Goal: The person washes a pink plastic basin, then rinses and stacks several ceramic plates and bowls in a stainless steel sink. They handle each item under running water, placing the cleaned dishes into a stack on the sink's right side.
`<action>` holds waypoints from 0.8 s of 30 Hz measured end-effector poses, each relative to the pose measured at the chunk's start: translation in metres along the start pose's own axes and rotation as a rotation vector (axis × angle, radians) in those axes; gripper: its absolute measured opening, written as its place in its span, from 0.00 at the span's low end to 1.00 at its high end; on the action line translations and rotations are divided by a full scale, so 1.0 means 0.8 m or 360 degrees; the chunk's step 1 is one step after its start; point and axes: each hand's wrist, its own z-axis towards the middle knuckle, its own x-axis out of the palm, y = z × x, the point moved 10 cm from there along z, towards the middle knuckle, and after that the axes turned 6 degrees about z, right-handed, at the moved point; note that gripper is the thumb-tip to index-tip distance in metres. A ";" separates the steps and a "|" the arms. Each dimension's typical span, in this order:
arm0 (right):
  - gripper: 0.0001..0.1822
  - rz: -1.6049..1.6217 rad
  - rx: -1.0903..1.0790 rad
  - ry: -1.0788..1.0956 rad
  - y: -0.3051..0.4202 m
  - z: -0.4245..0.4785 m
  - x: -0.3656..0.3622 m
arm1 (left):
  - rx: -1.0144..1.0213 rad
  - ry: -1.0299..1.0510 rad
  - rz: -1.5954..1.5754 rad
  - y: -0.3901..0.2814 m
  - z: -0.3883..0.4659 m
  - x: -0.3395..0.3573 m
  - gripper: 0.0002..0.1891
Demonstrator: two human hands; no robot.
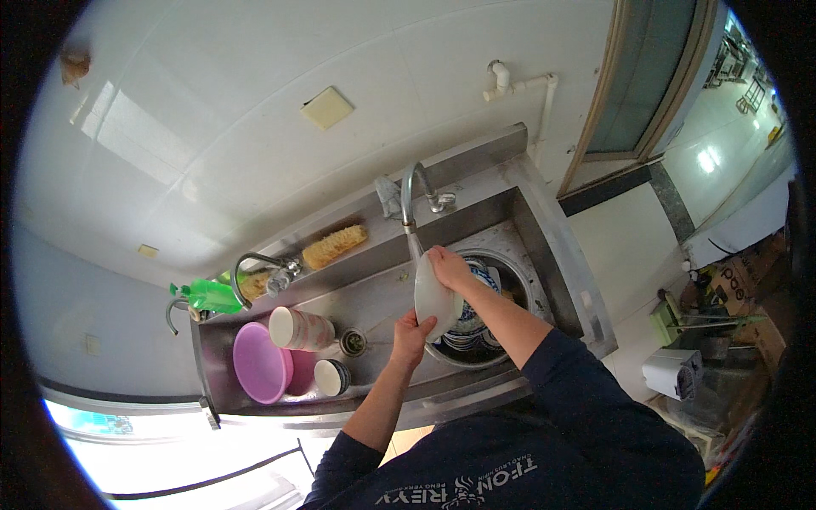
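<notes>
A white dish (428, 305), tilted up on its edge, is gripped between my two hands above the stainless steel sink (382, 299). My left hand (413, 335) holds its lower near rim, thumb on the face towards me. At the upper end, my right hand (451, 271) clasps the rim. Water runs from the curved faucet (410, 191) onto the dish's top edge. Below and to the right, a round metal basin (526, 280) holds blue-and-white patterned dishes (470, 319), partly hidden by my right forearm and the dish.
In the sink's left part lie a stack of pink-patterned bowls (303, 329), a pink plastic basin (262, 363) and a dark-patterned bowl (332, 377), around a drain (352, 342). A second faucet (245, 268), a loofah (335, 246) and a green pump bottle (210, 296) line the back ledge.
</notes>
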 end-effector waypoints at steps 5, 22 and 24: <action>0.25 -0.0527 -0.0712 -0.0375 0.082 -0.090 0.032 | 0.0001 -0.0152 -0.0134 -0.001 0.011 -0.017 0.15; 0.22 0.2287 0.0723 0.0358 -0.095 -0.058 0.053 | -0.0029 0.0076 -0.0635 -0.014 0.010 -0.044 0.16; 0.20 0.2512 0.0655 0.0408 -0.134 -0.051 0.071 | -0.0023 0.0055 -0.0792 -0.021 0.022 -0.049 0.15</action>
